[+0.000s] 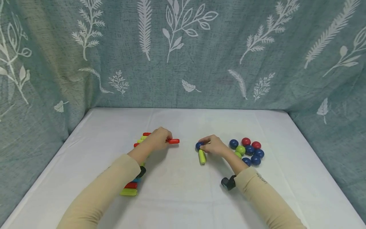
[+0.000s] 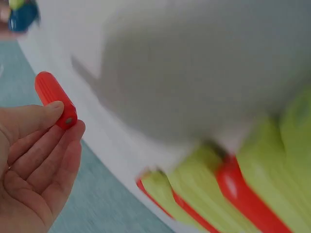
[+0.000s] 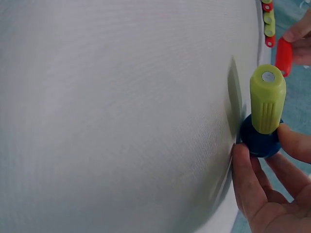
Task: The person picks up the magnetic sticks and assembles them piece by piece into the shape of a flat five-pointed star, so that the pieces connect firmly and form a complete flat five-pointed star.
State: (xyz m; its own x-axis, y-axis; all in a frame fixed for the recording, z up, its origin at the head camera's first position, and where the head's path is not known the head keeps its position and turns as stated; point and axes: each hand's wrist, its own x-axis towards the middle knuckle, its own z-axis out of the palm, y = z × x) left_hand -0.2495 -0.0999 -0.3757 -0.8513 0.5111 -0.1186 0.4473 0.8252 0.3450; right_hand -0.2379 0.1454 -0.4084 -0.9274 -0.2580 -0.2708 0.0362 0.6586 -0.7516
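My left hand pinches a red magnetic rod between thumb and fingers, above the table. In the left wrist view the red rod is ribbed, with a small metal disc in its near end. My right hand grips a blue ball by the fingertips. A yellow-green magnetic rod sticks to that ball and points toward the near side of the table. Seen from the right wrist, the yellow-green rod stands out from the blue ball, its free end showing a metal disc.
A row of red, yellow-green and blue rods lies on the left, partly hidden under my left arm. To the right of my right hand sits a cluster of blue, red and green balls. A white cloth covers the table; a patterned curtain hangs behind.
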